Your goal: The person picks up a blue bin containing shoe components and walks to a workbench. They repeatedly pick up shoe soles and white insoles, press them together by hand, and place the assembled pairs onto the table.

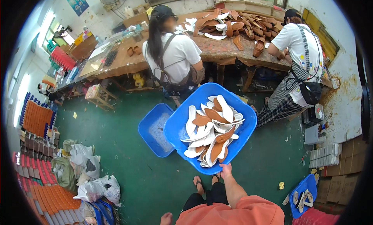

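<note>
My right hand [226, 170] grips the near rim of a large blue plastic tub [175, 128]. A loose heap of shoe insoles [211, 133], some white and some brown, fills the middle of the tub. Whether the tub's far side rests on anything is hidden beneath it. At the lower edge, low beside my body, is my left hand [166, 218], away from the tub; its fingers are too small and cut off to read. A second blue tub [155, 126], with a pale scuffed bottom, stands on the floor just left of the held one.
Two people [173, 56] [301, 61] work at a long workbench [217, 48] piled with brown shoe uppers and insoles. Filled plastic bags [83, 159] and racks of orange parts [50, 194] line the left. A blue bin with shoes [305, 194] lies lower right; a wooden stool [100, 96] stands left.
</note>
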Available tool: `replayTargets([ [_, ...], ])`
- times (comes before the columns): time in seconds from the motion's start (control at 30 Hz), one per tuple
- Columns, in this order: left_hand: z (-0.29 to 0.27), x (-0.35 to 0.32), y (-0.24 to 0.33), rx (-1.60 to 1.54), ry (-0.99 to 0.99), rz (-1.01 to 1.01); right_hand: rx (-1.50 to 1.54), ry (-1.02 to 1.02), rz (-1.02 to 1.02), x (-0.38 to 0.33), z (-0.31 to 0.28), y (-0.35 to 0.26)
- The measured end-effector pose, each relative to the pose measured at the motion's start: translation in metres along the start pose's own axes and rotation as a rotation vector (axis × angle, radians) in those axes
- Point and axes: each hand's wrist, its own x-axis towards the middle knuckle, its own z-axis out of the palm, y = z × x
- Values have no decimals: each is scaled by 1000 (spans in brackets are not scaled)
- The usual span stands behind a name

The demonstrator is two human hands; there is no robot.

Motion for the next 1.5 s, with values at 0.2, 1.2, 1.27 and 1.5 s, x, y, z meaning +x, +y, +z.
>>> replayTargets([
  [0.2, 32, 30, 211, -198, -82, 146, -128, -26, -94, -60, 1, -77],
  [1.2, 259, -88, 265, -1415, -183, 84, -1100, -277, -943, -45, 67, -315],
  [1.27, 259, -101, 271, -1438, -113, 95, -1154, -484, -947, -87, 123, -322],
  [1.5, 258, -106, 274, -1494, 95, 14, -2044, -745, -185, -88, 221, -241],
])
